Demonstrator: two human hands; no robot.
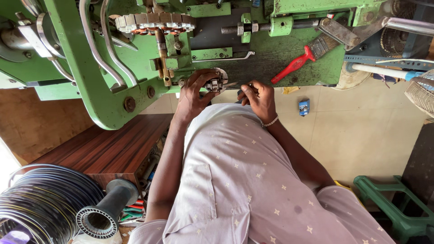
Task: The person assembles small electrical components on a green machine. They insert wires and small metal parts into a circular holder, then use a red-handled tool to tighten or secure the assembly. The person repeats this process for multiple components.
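My left hand (193, 92) grips a small round metal part (217, 82) at the front edge of a green machine (104, 90). My right hand (258, 97), with a bracelet on the wrist, pinches something thin and dark just right of that part; what it is I cannot tell. Both hands meet close together above my pale patterned shirt. A toothed metal ring with copper windings (153, 23) sits on the machine above my left hand.
A red-handled brush (304, 56) lies on the machine bed at right. A wire spool (40, 203) and a black ribbed cylinder (106, 212) stand at lower left beside a wooden cabinet (108, 149). A green plastic stool (393, 203) is at lower right, with a fan (422, 92) at the right edge.
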